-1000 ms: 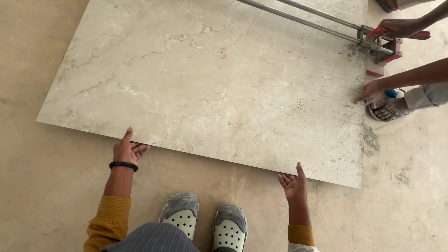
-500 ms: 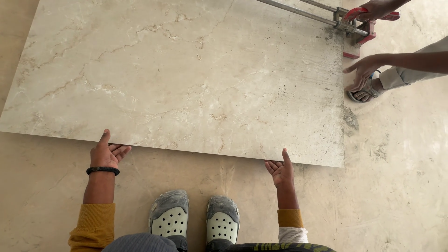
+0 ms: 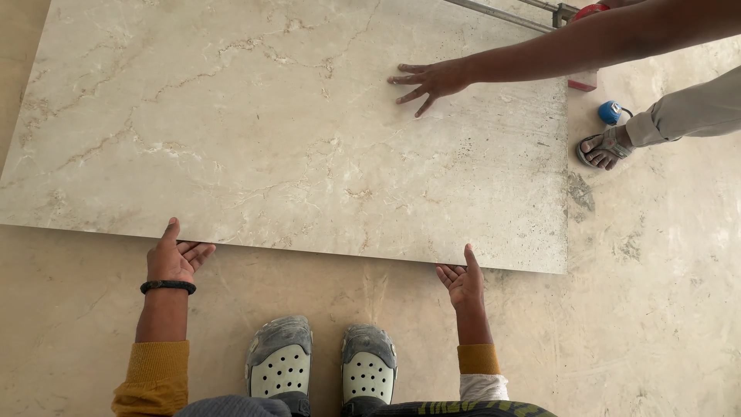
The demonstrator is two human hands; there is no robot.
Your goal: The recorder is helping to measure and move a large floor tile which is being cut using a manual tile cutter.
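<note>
A large beige marble-patterned tile (image 3: 255,131) fills the upper part of the head view, its near edge raised off the floor. My left hand (image 3: 174,259) holds that near edge on the left, thumb on top and fingers underneath; a black band sits on the wrist. My right hand (image 3: 461,279) grips the same edge near the right corner in the same way. A co-worker's hand (image 3: 428,79) lies flat on the tile's far right part, fingers spread.
My two feet in grey perforated clogs (image 3: 320,363) stand just below the tile edge. A co-worker's sandalled foot (image 3: 603,148) and a blue tape measure (image 3: 610,112) sit right of the tile. A metal rail with a red part (image 3: 575,15) crosses the far corner. Concrete floor (image 3: 656,309) surrounds everything.
The co-worker's hand moved from the rail tool at the tile's right edge onto the tile surface. The view shifted, bringing the tile lower and left. My hands stay on the near edge.
</note>
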